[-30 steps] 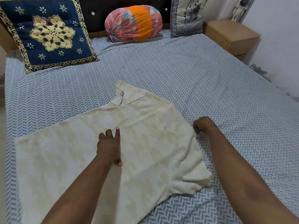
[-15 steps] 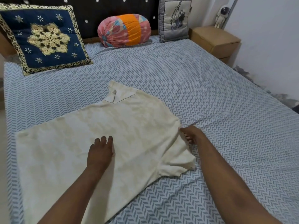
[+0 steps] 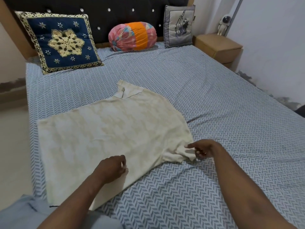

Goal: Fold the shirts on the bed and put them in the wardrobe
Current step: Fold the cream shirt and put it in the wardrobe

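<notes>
A bed (image 3: 214, 100) in a blue herringbone sheet (image 3: 189, 187) is filling the room, cushions (image 3: 62, 42) resting against its dark studded headboard (image 3: 115, 12). A wooden nightstand (image 3: 217, 47) is standing beside it, by the pale wall (image 3: 272, 38).

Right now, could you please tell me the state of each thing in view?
cream shirt: lying flat on the bed, one sleeve bunched.
right hand: fingers pinch the shirt's sleeve.
left hand: fingers curled over the shirt's body; grip unclear.
bedside cabinet: drawers shut.
</notes>
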